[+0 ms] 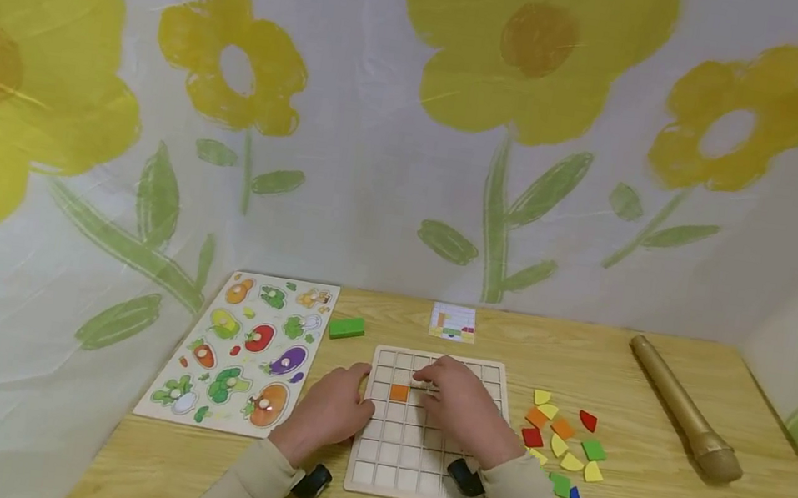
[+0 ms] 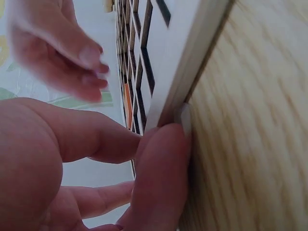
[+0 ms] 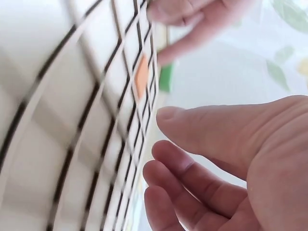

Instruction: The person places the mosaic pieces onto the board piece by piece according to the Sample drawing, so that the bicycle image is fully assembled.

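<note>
A square wooden grid board [image 1: 390, 453] lies on the table, with one orange square tile [image 1: 398, 393] seated in a cell of its upper left part. At the board's left edge, my left hand [image 1: 336, 403] holds the rim; the left wrist view shows thumb and forefinger bent against the side wall. Over the upper middle of the grid hovers my right hand [image 1: 461, 398], just right of the orange tile. In the right wrist view its thumb [image 3: 202, 127] and loosely bent fingers stand apart, with nothing visible between them.
Loose coloured pieces, including a red square [image 1: 531, 437] and a green square [image 1: 594, 450], lie right of the board. A gold microphone [image 1: 684, 409] is farther right. A vegetable puzzle [image 1: 254, 373], a green block [image 1: 347, 327] and a pattern card [image 1: 453, 323] lie left and behind.
</note>
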The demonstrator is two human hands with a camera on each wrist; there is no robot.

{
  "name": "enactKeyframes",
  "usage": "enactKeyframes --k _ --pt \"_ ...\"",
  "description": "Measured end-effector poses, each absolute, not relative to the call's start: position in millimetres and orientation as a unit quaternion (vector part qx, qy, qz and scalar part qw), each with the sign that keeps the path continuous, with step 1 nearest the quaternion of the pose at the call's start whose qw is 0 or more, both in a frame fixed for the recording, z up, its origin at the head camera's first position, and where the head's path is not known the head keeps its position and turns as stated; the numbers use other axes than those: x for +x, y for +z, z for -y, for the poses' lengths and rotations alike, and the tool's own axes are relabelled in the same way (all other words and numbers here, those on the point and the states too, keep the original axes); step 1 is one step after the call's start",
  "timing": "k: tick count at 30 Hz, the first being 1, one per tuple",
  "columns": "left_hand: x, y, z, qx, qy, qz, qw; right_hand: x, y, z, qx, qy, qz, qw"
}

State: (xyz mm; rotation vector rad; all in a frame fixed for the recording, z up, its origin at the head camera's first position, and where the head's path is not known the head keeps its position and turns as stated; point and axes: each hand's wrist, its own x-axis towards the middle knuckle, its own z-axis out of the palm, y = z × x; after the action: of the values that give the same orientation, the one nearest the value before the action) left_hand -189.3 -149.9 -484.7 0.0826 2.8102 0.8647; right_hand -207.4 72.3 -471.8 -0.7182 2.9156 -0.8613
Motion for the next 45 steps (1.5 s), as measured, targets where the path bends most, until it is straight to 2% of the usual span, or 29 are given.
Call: enactKeyframes --k 13,17,45 --pt "-189 -490 151 0.029 0.310 -0.946 0.095 -183 -470 -212 -0.121 -0.256 -0.959 0.015" --pt "-189 -489 150 0.024 0.323 -0.941 0.100 -179 -470 -241 -0.104 -0.255 -0.961 0.019" --pt "-191 -493 154 0.037 0.351 -0.929 0.112 -180 -477 -260 -0.120 -0.252 -0.960 0.034"
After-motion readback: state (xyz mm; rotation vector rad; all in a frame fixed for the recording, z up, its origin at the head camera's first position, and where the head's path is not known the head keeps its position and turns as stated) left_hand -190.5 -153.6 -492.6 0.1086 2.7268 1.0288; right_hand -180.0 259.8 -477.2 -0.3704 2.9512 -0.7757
